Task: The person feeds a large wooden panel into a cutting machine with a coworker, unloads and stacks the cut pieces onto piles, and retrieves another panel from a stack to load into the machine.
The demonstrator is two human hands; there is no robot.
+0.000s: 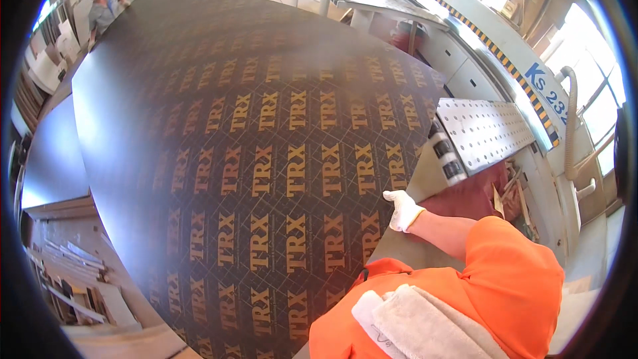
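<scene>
A large dark-brown film-faced plywood sheet (266, 159) with rows of gold print fills the middle of the head view. My right hand (404, 211), in a white knitted glove, is at its right edge. The thumb lies on the edge, and the fingers are mostly hidden, seemingly beneath the sheet. My right arm, in an orange sleeve (512, 259), reaches leftward to it. A pale towel (425, 326) hangs over my orange shirt. My left hand does not show.
A panel saw's long grey beam (505, 46) with black-and-yellow striping runs along the right. A perforated metal table (485, 133) adjoins the sheet's right corner. Another person (103, 10) stands at its far left corner. Wood offcuts (80, 272) lie low on the left.
</scene>
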